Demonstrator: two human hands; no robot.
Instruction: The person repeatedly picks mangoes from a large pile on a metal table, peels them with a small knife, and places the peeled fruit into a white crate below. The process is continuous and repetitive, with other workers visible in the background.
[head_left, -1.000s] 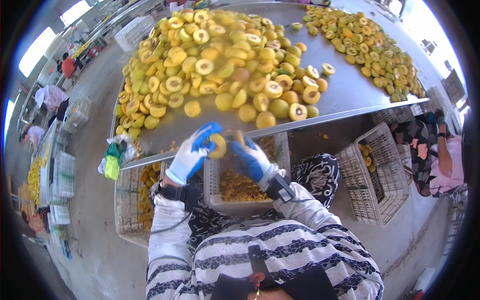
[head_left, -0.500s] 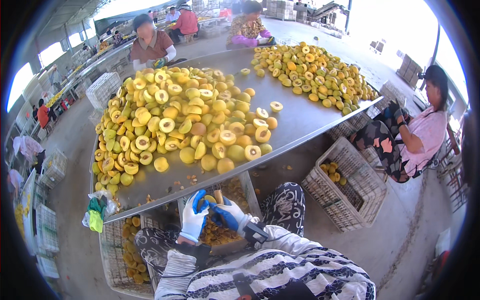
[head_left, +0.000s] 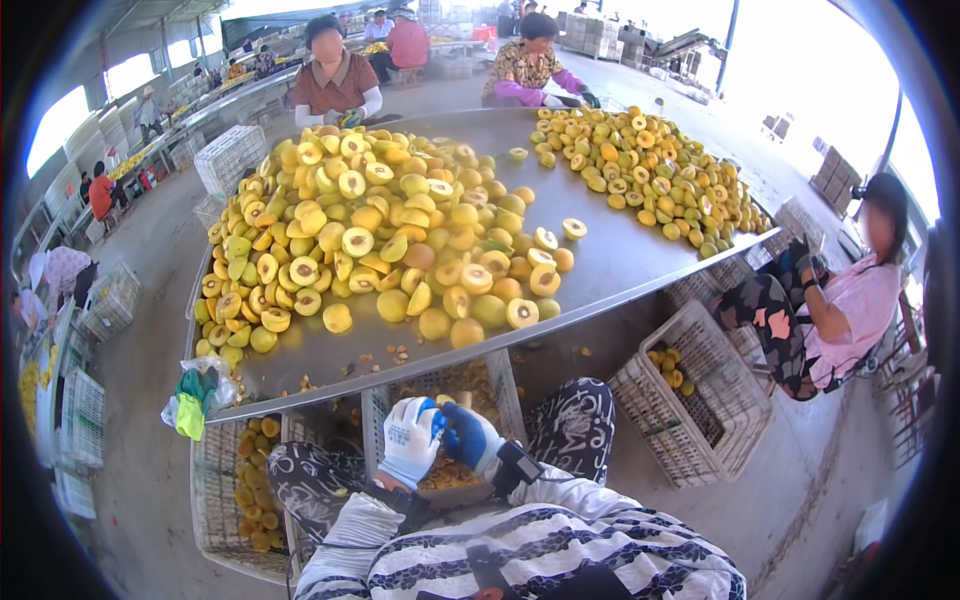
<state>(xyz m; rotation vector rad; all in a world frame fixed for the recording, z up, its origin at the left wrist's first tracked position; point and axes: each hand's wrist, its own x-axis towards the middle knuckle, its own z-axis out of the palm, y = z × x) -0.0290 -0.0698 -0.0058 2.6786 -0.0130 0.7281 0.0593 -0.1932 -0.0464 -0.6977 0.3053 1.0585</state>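
Both gloved hands meet close to the body, below the near edge of the metal table (head_left: 620,265) and above a white plastic crate (head_left: 500,385) between the knees. The left hand (head_left: 412,442), in a white glove with blue fingertips, and the right hand (head_left: 470,436), in a blue-palmed glove, are curled together around one small yellow fruit piece (head_left: 445,401), of which only a sliver shows above the fingers; whether a tool is also held cannot be told. The crate beneath them holds orange-yellow pieces. Two large heaps of fruit lie on the table: a near heap (head_left: 370,235) of whole and halved yellow fruit, too many to count, and a far heap (head_left: 645,170). Three crates stand under the table edge: the middle one, one at left (head_left: 215,480) with whole fruit, one at right (head_left: 700,400). A bundle of green and white gloves (head_left: 192,400) sits at the table's left corner. Two seated people face the table's far side, a third sits at right.
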